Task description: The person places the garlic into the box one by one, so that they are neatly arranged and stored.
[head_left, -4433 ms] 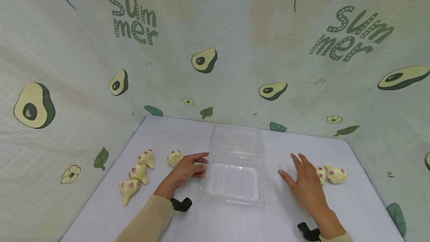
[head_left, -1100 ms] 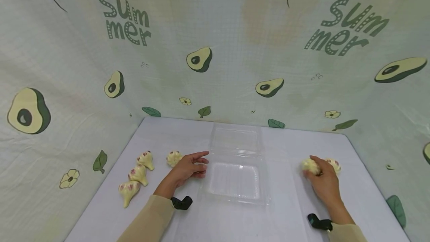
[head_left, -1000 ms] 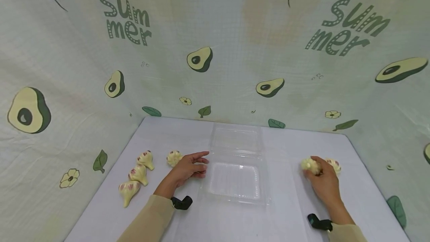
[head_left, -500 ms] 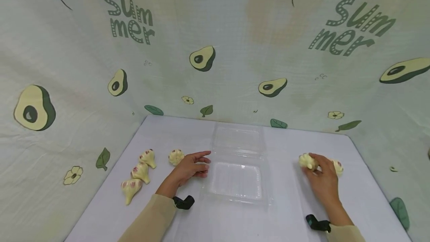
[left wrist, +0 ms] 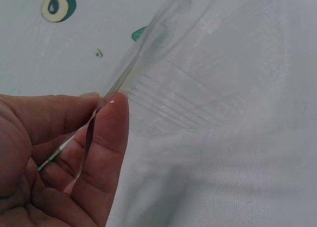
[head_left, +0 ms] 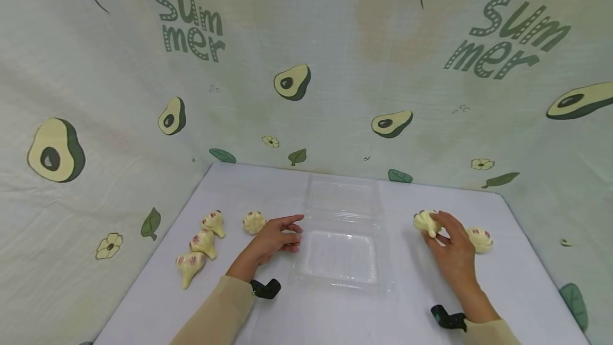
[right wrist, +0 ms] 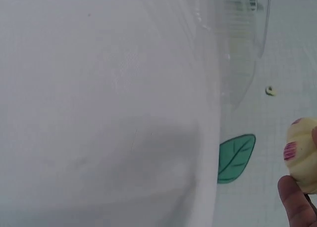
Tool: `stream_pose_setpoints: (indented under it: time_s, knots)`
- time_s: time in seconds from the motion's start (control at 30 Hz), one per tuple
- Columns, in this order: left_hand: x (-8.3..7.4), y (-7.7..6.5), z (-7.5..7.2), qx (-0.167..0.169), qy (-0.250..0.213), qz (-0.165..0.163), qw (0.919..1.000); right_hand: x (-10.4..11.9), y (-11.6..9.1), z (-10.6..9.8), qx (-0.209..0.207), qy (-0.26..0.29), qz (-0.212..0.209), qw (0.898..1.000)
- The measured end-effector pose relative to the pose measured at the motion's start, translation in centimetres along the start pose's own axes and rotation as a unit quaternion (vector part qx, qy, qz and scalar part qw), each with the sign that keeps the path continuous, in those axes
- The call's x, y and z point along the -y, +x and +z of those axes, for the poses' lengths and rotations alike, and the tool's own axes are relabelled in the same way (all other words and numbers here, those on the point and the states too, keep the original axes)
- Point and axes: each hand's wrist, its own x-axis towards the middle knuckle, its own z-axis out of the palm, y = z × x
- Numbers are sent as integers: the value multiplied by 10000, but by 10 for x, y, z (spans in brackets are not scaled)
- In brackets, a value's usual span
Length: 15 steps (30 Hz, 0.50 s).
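My right hand (head_left: 454,253) holds a cream garlic bulb (head_left: 423,221) with purple-red marks between thumb and fingers, above the table at the right. In the right wrist view the same garlic bulb (right wrist: 300,155) is partly cut off by the frame edge, a fingertip against it. My left hand (head_left: 273,239) is at the left side of a clear plastic clamshell container (head_left: 339,257), whose lid (head_left: 342,197) lies folded back behind it. The left wrist view shows thumb and finger of the left hand (left wrist: 64,148) pinching the clear container's rim (left wrist: 116,83).
A garlic bulb (head_left: 480,240) lies just right of my right hand. Another garlic bulb (head_left: 254,222) lies beyond my left hand. Farther left, three more bulbs form a slanted row, among them the nearest garlic bulb (head_left: 189,264). A printed cloth wall (head_left: 335,121) stands behind the white table (head_left: 407,307).
My right hand has gone from open over the table to gripping a garlic bulb, lifting it and bringing it left, away from the other right-side bulb. The left hand stays at the container.
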Motion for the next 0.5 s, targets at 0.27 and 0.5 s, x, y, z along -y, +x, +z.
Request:
stream_pose_setpoints:
  time_s: [0.27, 0.5]
  knots:
    - [0, 0, 2, -40, 17, -32, 10000, 27, -2, 12, 386, 171, 216, 9989]
    - [0, -3, 2, -29, -48, -37, 10000, 59, -2, 19, 1004, 127, 559, 9933]
